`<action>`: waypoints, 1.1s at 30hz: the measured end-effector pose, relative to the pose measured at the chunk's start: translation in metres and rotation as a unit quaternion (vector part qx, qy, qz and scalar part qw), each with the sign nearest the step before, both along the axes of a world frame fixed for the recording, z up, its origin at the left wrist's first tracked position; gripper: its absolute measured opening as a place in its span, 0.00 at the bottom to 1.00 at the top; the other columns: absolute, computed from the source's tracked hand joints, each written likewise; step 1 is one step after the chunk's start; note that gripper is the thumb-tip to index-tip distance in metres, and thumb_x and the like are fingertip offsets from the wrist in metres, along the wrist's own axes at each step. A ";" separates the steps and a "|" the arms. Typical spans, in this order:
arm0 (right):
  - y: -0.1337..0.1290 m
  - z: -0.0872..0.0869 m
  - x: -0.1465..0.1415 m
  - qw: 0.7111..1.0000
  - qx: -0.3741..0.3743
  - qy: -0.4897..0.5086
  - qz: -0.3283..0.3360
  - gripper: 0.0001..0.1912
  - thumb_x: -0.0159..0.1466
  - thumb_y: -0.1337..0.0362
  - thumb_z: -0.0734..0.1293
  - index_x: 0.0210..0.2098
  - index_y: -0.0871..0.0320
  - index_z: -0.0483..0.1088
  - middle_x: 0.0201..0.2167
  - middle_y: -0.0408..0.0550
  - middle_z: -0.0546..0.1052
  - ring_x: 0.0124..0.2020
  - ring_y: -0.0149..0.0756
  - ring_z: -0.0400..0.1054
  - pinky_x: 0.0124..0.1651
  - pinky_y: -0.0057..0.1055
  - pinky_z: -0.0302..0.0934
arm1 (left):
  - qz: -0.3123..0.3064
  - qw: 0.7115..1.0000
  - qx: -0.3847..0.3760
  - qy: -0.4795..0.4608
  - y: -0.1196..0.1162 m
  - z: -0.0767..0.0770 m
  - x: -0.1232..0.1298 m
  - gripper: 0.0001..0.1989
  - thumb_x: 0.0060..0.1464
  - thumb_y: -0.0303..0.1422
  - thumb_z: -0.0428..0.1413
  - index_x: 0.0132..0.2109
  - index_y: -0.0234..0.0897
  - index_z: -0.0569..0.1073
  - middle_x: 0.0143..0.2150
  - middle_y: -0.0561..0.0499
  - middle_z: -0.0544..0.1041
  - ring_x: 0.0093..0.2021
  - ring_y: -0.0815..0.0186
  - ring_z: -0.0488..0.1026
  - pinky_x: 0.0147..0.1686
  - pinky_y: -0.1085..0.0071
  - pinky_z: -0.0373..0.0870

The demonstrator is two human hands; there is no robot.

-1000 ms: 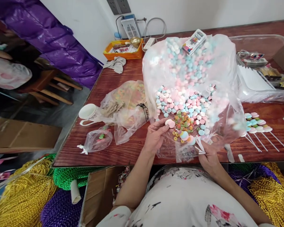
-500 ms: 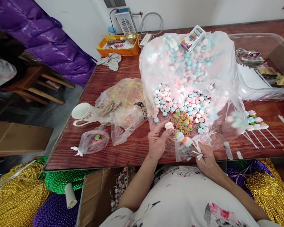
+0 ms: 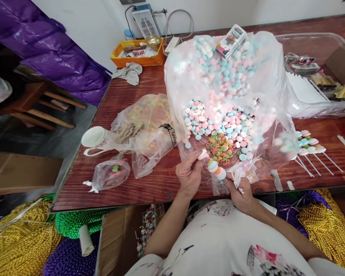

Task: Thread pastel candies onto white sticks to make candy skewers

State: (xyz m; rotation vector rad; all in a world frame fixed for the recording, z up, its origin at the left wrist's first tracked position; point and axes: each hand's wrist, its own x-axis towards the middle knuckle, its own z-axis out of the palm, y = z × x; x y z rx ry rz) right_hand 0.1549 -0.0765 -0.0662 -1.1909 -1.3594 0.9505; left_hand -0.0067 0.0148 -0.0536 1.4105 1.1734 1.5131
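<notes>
1. The table's (image 3: 149,191) left edge slants from back to front; a white mug (image 3: 92,137) sits close to it, and a small tied bag (image 3: 110,174) lies in front of the mug.
2. At the back left an orange tray (image 3: 138,60) stands near the wall, a grey cloth (image 3: 129,73) just before it at the edge.
3. A bag of ring candies (image 3: 149,115) spreads right of the mug, a strip of wood showing between it and the front edge.
4. The left hand (image 3: 189,174) has thumb and fingers pinched narrow on a pink-and-white candy (image 3: 202,154); its forearm crosses the front edge, with wood to its left.
5. Beyond the hands, loose ring candies (image 3: 218,147) lie heaped before a large plastic bag (image 3: 175,69) of pastel candies (image 3: 241,132) — room is tight there.
6. A candy row (image 3: 217,170) lies tilted between the hands. The right hand (image 3: 243,193) is closed around white sticks (image 3: 237,178), near the front edge.
7. Farther right, candy skewers (image 3: 310,143) lie side by side, stick ends toward the front edge — a clear bin (image 3: 313,111) stands behind them.
</notes>
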 end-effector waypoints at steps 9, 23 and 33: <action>0.005 0.000 -0.011 0.998 -0.025 0.061 0.004 0.11 0.69 0.65 0.60 0.35 0.59 0.73 0.21 0.37 0.58 0.22 0.27 0.50 0.26 0.26 0.51 | 0.007 0.997 0.045 0.061 -0.003 0.008 0.000 0.09 0.57 0.32 0.62 0.45 0.44 0.81 0.42 0.51 0.84 0.39 0.63 0.82 0.42 0.64 0.81; 0.007 0.004 -0.004 1.000 -0.019 0.014 -0.007 0.12 0.68 0.63 0.60 0.34 0.58 0.72 0.23 0.41 0.62 0.26 0.30 0.54 0.30 0.28 0.56 | -0.072 0.984 0.100 0.128 0.003 0.030 -0.004 0.11 0.61 0.34 0.57 0.48 0.42 0.80 0.53 0.46 0.80 0.55 0.57 0.77 0.57 0.54 0.73; 0.008 -0.003 -0.013 0.999 0.005 0.033 -0.037 0.09 0.68 0.66 0.59 0.32 0.57 0.68 0.24 0.40 0.65 0.26 0.29 0.57 0.32 0.27 0.58 | -0.059 0.995 0.063 0.050 -0.006 0.011 0.014 0.10 0.60 0.31 0.58 0.48 0.42 0.80 0.49 0.48 0.82 0.49 0.59 0.79 0.53 0.55 0.77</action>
